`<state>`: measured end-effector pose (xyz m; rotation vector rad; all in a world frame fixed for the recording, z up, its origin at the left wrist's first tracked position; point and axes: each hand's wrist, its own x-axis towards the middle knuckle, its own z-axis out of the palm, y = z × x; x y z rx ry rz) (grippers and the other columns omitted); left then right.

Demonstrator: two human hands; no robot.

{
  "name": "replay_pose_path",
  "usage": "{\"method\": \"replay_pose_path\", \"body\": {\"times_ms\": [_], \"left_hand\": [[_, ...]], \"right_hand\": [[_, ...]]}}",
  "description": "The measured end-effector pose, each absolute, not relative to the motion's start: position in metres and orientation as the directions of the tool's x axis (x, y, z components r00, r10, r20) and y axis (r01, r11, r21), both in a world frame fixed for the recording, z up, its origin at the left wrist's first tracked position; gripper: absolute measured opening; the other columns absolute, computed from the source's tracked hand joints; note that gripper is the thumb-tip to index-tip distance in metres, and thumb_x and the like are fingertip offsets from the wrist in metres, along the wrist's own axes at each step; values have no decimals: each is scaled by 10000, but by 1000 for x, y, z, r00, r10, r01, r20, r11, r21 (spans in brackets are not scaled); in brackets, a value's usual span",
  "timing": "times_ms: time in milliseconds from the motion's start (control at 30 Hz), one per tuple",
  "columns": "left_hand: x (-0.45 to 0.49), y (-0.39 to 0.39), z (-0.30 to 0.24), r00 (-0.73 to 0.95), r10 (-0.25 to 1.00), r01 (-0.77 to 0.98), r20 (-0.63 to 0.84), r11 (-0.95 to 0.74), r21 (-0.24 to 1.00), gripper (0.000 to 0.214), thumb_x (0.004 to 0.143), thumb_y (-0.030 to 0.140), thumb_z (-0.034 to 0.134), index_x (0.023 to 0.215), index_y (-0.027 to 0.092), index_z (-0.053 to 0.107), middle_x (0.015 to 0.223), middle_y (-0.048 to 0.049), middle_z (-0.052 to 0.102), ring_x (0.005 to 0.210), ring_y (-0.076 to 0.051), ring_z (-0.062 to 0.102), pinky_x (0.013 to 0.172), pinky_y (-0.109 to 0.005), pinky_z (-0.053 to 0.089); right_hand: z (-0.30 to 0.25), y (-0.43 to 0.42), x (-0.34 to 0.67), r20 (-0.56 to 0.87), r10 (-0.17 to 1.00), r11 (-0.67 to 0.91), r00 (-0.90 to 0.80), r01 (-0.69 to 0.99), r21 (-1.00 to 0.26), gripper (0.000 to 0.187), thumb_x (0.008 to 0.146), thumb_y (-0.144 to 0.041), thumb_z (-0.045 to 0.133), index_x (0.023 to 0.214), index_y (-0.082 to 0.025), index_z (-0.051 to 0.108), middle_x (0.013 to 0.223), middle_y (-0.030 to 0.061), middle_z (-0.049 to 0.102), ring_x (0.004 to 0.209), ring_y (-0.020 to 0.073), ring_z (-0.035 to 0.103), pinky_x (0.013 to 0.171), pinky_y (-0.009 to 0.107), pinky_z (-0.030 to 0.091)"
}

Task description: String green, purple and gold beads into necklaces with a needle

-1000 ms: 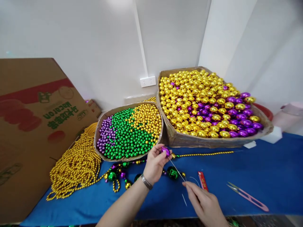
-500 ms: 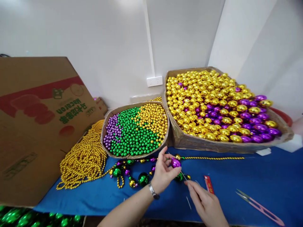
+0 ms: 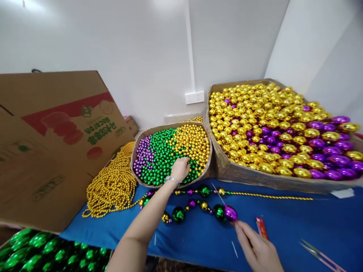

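My left hand (image 3: 180, 168) reaches into the small cardboard tray (image 3: 136, 151) of purple, green and gold beads, with its fingers curled down on the beads near the green and gold patches; what they hold is hidden. My right hand (image 3: 256, 247) is low on the blue cloth, its fingertips pinched by a large purple bead (image 3: 230, 213). That bead is the end one of a string of green, purple and gold beads (image 3: 195, 206) lying on the cloth. A thin needle or wire (image 3: 218, 193) slants up from the purple bead.
A big cardboard tray (image 3: 244, 177) heaped with large gold and purple balls stands at right. Gold bead chains (image 3: 113, 185) pile at left beside a printed carton (image 3: 56, 143). A red lighter (image 3: 261, 227) and thread snips (image 3: 323, 257) lie on the blue cloth (image 3: 297, 223). Green balls (image 3: 36, 253) fill the lower left corner.
My left hand let go of the purple bead and went up into the small bead tray. The purple bead now lies at the string's end by my right fingertips. The view shifted left.
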<state>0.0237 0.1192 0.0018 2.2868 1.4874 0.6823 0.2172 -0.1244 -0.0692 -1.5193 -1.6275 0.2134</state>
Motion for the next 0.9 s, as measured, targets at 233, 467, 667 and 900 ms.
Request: {"method": "replay_pose_path", "body": {"times_ms": [233, 467, 667, 900], "left_hand": [[44, 122, 2, 313, 938, 758, 149, -341, 556, 192, 760, 126, 559, 919, 199, 638, 943, -82, 646, 1006, -249, 564, 856, -369, 443], [41, 70, 14, 389, 920, 110, 40, -90, 990, 267, 855, 289, 519, 1043, 124, 612, 951, -95, 673, 832, -175, 660, 753, -299, 523], [49, 30, 17, 483, 867, -373, -123, 330, 867, 236, 725, 256, 714, 910, 116, 671, 930, -89, 682, 802, -176, 666, 714, -268, 530], [56, 21, 15, 479, 872, -366, -99, 301, 881, 212, 690, 246, 746, 855, 130, 684, 901, -65, 676, 800, -182, 665, 708, -276, 522]], "right_hand": [[-61, -123, 213, 463, 878, 242, 125, 717, -654, 274, 879, -344, 452, 940, -218, 688, 835, 53, 732, 712, 184, 706, 616, 210, 546], [-53, -125, 211, 456, 880, 238, 131, 709, -664, 303, 900, -349, 416, 931, -228, 692, 833, 51, 733, 716, 182, 705, 639, 226, 557], [-46, -126, 209, 548, 829, 302, 115, 732, -611, 278, 923, -284, 402, 937, -190, 663, 788, 58, 725, 649, 161, 693, 582, 198, 535], [-51, -129, 213, 573, 815, 306, 82, 779, -547, 225, 905, -249, 426, 957, -204, 640, 805, 38, 724, 687, 155, 697, 626, 211, 544]]}}
